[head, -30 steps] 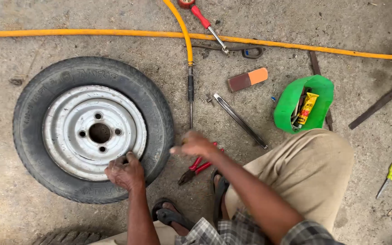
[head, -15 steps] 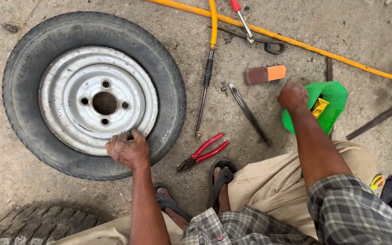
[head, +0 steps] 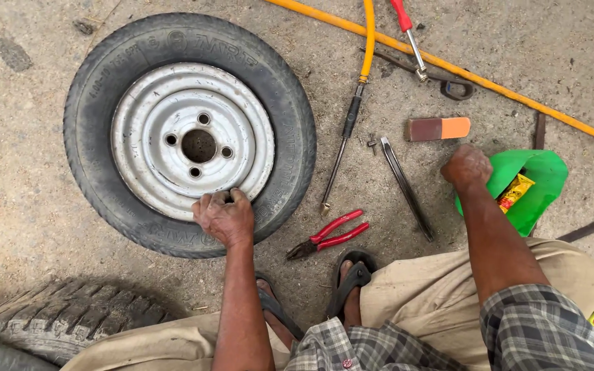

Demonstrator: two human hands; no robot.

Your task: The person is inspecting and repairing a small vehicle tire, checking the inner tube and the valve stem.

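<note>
The left hand (head: 224, 217) is clenched on the near rim of the silver steel wheel (head: 194, 141), fingers curled over the rim edge where it meets the black tyre (head: 290, 130). The wheel lies flat on the concrete floor (head: 29, 206), toward its left side, hub face up. The right hand (head: 467, 167) rests at the left edge of a green plastic container (head: 541, 180) near the floor's right edge; the fingers are bent, and whether they grasp anything cannot be told. A yellow packet (head: 515, 192) lies inside the container.

Between the two hands, on the floor: red-handled pliers (head: 330, 233) just right of the tyre, a flat metal bar (head: 407, 187), and a long thin rod (head: 342, 148) joined to a yellow hose (head: 489, 86). An orange and brown block (head: 438, 128) lies beyond the right hand. A red-handled tool (head: 407, 31) lies across the hose near the top edge. A second, treaded tyre (head: 56, 323) occupies the lower left corner.
</note>
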